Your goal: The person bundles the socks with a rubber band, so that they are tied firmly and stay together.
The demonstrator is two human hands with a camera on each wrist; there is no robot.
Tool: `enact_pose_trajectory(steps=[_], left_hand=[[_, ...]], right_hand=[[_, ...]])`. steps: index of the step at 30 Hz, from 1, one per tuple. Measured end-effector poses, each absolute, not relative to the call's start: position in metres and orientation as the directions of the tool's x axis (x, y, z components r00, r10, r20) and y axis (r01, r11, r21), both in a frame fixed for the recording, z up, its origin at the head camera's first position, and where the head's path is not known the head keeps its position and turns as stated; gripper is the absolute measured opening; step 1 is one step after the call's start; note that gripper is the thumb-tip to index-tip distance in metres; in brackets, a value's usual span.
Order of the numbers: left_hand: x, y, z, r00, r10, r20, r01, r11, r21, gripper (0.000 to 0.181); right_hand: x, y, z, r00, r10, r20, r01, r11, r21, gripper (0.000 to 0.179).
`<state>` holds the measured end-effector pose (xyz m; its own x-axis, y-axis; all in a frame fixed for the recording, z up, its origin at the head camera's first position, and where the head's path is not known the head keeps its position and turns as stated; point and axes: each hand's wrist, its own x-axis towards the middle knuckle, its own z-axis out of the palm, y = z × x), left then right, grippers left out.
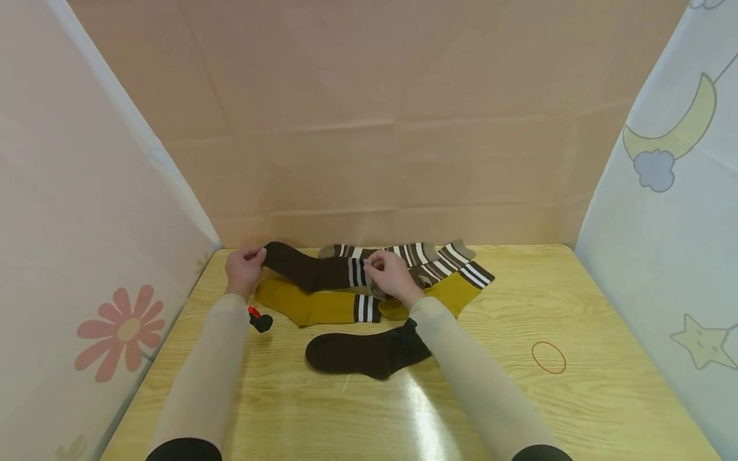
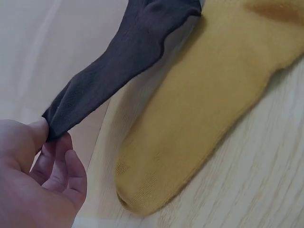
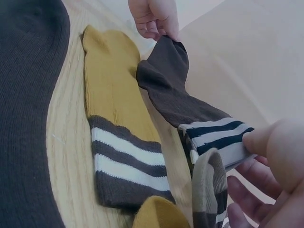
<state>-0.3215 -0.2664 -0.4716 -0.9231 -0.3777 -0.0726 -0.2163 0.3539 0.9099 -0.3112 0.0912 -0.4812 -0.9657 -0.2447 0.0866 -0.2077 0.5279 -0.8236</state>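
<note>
The brown sock [image 1: 314, 272] is held between the two hands, spread lengthwise near the back edge of the table [image 1: 576, 307]. Its toe is pinched by the left hand [image 1: 245, 270], between thumb and fingertips, and is raised clear of the surface. Its cuff, banded in light and dark, is gripped at the far end by the right hand [image 1: 394, 276], with the thumb laid on the bands. Whether the middle of the sock is touched by anything below cannot be told.

Just in front of it, a yellow sock [image 1: 317, 308] is laid flat, its toe pointed to the left and its white-banded cuff set near the right wrist. A second yellow sock [image 1: 452, 291] is seen slanting away beyond the right hand, partly covered by it. Behind and to the right, striped socks [image 1: 452, 261] are gathered; the toe of one is shown close under the right fingers, though contact cannot be made out. Nearest the person, a black sock [image 1: 357, 353] is placed well apart from both hands, its right end hidden by the right sleeve [image 1: 473, 371].
</note>
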Motion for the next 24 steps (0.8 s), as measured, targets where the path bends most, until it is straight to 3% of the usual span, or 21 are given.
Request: enact_pose_trajectory(steps=[9,19,24], left_hand=[[-0.324,-0.273,-0.467,-0.918,-0.392,-0.064,-0.218,0.362,0.906,0.045],[-0.328,-0.270,-0.458,-0.925,-0.363,-0.113,-0.192,0.191,0.963,0.035],[-0.326,-0.267,-0.456,-0.945,-0.300,-0.128,-0.190,0.187,0.964,0.041]], right_hand=[[-0.311,0.092,-0.475,-0.961,-0.242,0.134,-0.229,0.424,-0.876,0.019],[-0.313,0.101,-0.471,-0.975,-0.201,0.095,-0.158,0.326,-0.932,0.023],[-0.313,0.110,-0.469,-0.981,-0.165,0.102,-0.153,0.336,-0.929,0.026]])
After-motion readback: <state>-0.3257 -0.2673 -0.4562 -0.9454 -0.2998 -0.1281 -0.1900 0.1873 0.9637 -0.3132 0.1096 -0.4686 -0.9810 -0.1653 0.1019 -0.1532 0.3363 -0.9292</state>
